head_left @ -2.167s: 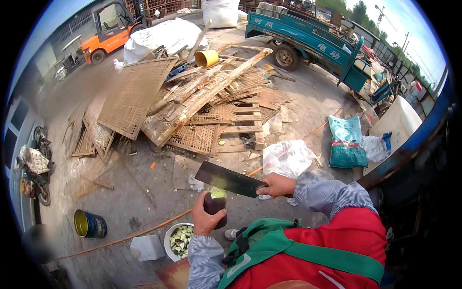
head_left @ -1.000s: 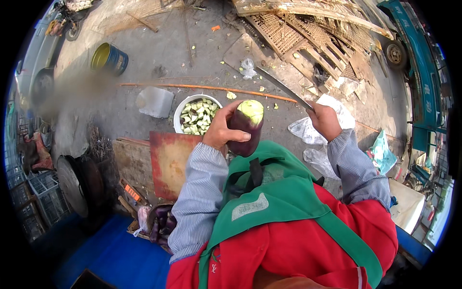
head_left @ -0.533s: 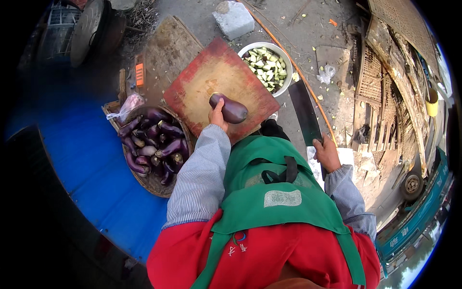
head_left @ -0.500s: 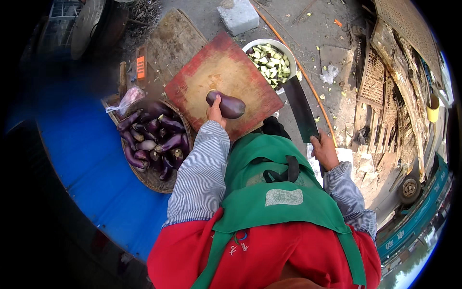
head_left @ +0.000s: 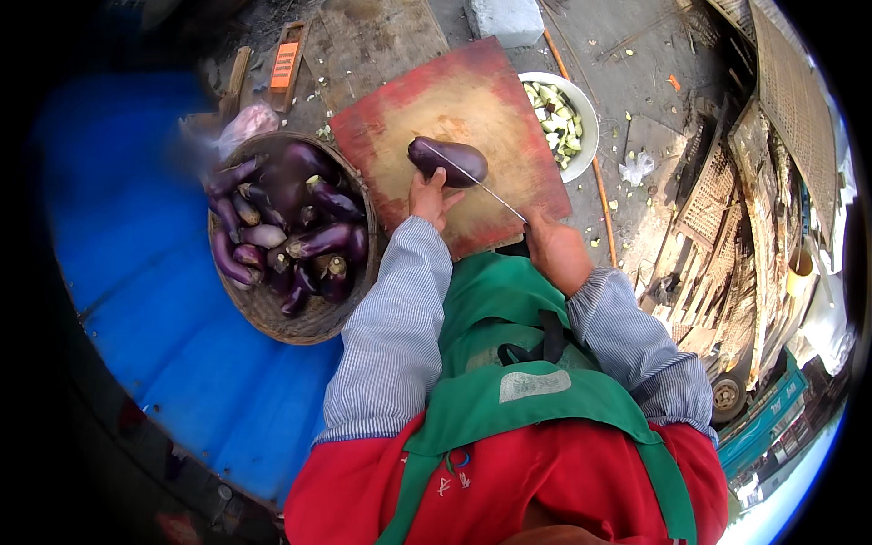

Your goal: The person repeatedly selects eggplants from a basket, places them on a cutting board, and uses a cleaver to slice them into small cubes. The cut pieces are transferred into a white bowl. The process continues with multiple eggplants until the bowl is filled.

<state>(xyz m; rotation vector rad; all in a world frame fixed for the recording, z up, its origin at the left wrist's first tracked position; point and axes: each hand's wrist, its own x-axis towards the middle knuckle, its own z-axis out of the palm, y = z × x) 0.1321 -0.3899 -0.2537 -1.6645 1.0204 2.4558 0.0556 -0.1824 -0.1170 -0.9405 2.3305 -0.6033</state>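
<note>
Centrally on the cutting board [head_left: 498, 107], the left hand [head_left: 431, 197], loosely spread, touches an eggplant [head_left: 463, 158]; the right hand [head_left: 557, 252] clasps a knife [head_left: 491, 193]; firmer bracing would limit rolling.

Printed marks were seen on the clothing and on a vehicle. On the green apron [head_left: 627, 427], a pale grey patch [head_left: 534, 386], rounded at the corners, was set across the front; its print was too faint to be made out. On the chest of the red top [head_left: 363, 481], small white characters [head_left: 452, 486] were placed below a curved, multicoloured emblem [head_left: 459, 459], which was partly covered by the apron's edge. On the teal side panel [head_left: 745, 443] of the cargo vehicle, whitish characters were carried, tilted and blurred near the picture's rim.
</note>
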